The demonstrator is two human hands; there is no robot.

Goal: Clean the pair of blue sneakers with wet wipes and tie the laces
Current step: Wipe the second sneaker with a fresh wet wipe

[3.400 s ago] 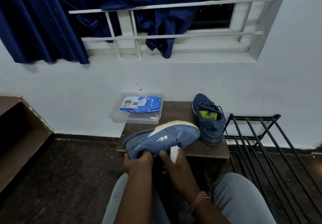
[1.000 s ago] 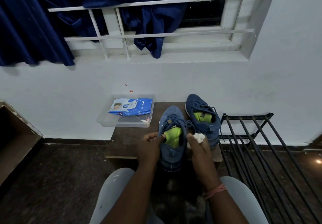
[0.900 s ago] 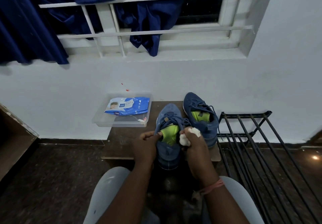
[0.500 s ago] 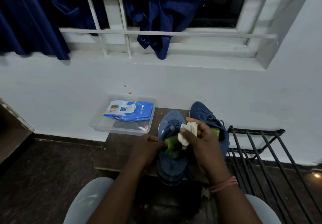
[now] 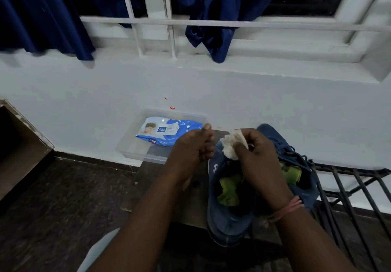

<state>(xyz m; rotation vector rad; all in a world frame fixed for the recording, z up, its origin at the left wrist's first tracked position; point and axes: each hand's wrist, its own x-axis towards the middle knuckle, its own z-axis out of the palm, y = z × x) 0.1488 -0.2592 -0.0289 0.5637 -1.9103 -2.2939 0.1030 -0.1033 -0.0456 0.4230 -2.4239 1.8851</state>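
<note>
Sneaker position: the near blue mesh sneaker [image 5: 227,214] sits upright on the small dark wooden stool [image 5: 190,199], directly below the right hand [image 5: 257,159] and just right of the left hand [image 5: 190,151]. Long axis runs toward and away from the person, heel overhanging the stool's near edge, toe to the wall. Green insole visible in the opening. The second blue sneaker [image 5: 296,166] lies beside it on the right, parallel, largely hidden by the right forearm; its laces hang loose and look untied.

Hands: the right hand pinches a crumpled white wet wipe [image 5: 232,147] between thumb and fingers, above the near shoe's toe end. The left hand hovers clear of the shoe, fingers loosely curled, gripping nothing that I can see. The right hand is the nearer one to the shoe.

Judgement: wiping of the near shoe is probably in hand or just pausing; lacing remains undone.

Other: blue wet-wipe packet [image 5: 169,131] lies in a clear plastic tray [image 5: 131,147] left of the shoes; a black metal rack [image 5: 349,187] stands to the right.
</note>
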